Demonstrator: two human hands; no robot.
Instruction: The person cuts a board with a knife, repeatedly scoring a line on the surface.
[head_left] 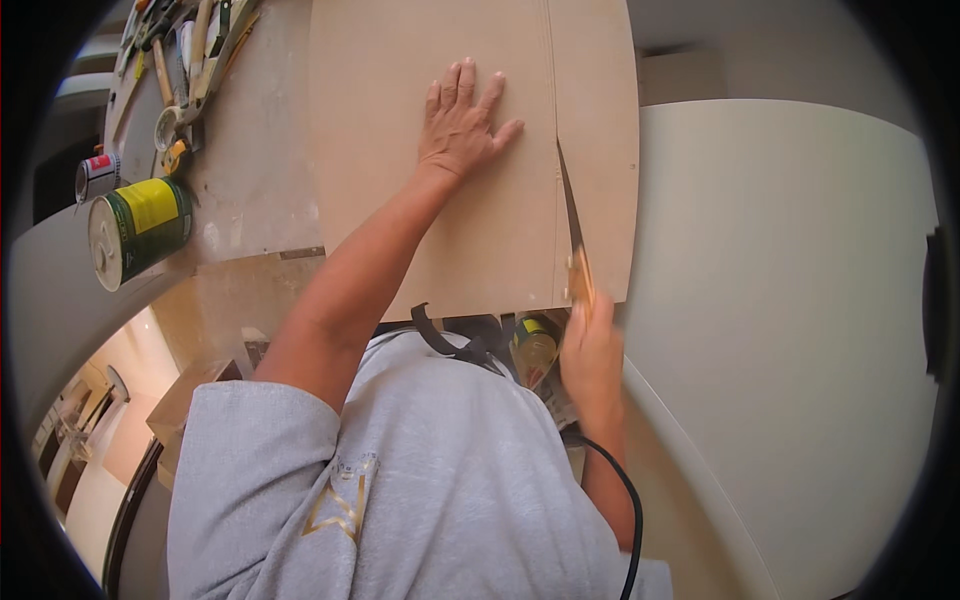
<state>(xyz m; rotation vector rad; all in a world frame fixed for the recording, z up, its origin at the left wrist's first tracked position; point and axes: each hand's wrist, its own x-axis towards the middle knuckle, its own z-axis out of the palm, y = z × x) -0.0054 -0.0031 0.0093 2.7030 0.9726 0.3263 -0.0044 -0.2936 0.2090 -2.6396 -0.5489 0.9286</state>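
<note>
A wide, light-brown wooden board (400, 240) lies before me, with a thin lengthwise line running down its right part. My left hand (465, 130) rests flat on it, left of that line, fingers spread and holding nothing. At the board's near right edge, my right hand (592, 345) is wrapped round the wooden handle of a handsaw (572, 210). The saw's dark, tapering blade points away from me, its tip at the line. Motion blurs the right hand and the handle somewhat. How deep the blade sits in the board I cannot tell.
Left of the board, a worktable (255, 150) carries a heap of hand tools (200, 60), a tape roll (168, 128), a green-and-yellow can (150, 225) and a smaller tin (97, 177). A large white panel (780, 330) stands at right. A black cable (632, 500) hangs by my right arm.
</note>
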